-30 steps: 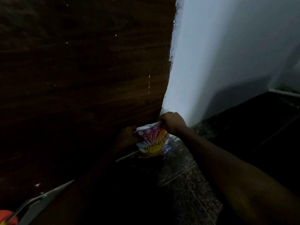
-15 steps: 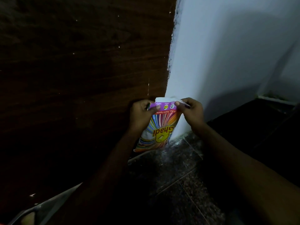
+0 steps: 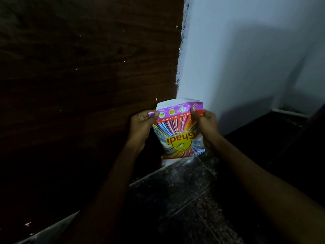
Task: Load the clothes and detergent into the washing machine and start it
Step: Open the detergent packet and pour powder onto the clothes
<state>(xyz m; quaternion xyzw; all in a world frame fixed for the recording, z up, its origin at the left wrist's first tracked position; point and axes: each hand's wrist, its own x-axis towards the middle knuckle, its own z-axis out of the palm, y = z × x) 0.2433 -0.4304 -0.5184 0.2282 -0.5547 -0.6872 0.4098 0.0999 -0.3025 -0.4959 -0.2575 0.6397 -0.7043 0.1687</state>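
Pinching the detergent packet (image 3: pixel 179 136) by its two upper corners, one in my left hand (image 3: pixel 140 125) and one in my right hand (image 3: pixel 205 127), I hold it in the air over the edge of the floor (image 3: pixel 175 191) by the wall (image 3: pixel 246 67), and I guess it is soft, light and slippery.

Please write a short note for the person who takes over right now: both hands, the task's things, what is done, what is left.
Left hand: grips the detergent packet by its upper left edge.
Right hand: grips its upper right edge.
Packet: held up, print upside down, before a wooden panel and white wall.
Washing machine and clothes: not in view.
Done: detergent in hand.
Left: load clothes, add detergent, start machine.
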